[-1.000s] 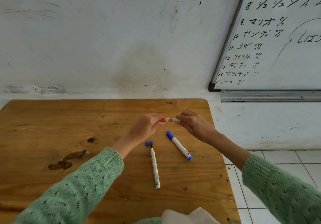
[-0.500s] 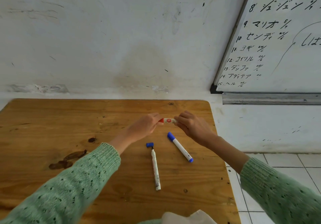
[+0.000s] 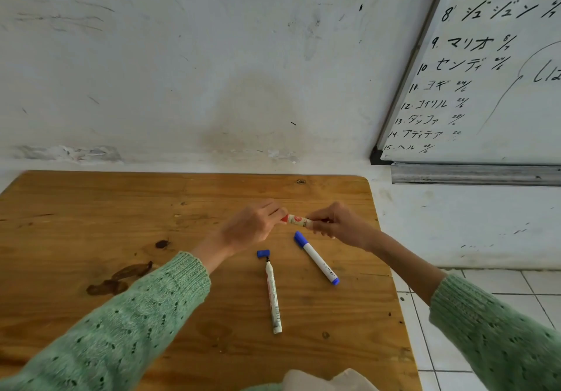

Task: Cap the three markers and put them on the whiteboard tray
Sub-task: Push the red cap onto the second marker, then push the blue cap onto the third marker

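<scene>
Both hands over far middle of table, pinching red marker between them
Left hand grips red cap end, right hand grips body
Marker lies left to right, cap looks nearly on
Open marker lies near, tip far, blue cap just past tip, left hand closer
Capped blue marker near right hand
Whiteboard tray far right, right hand closer
</scene>
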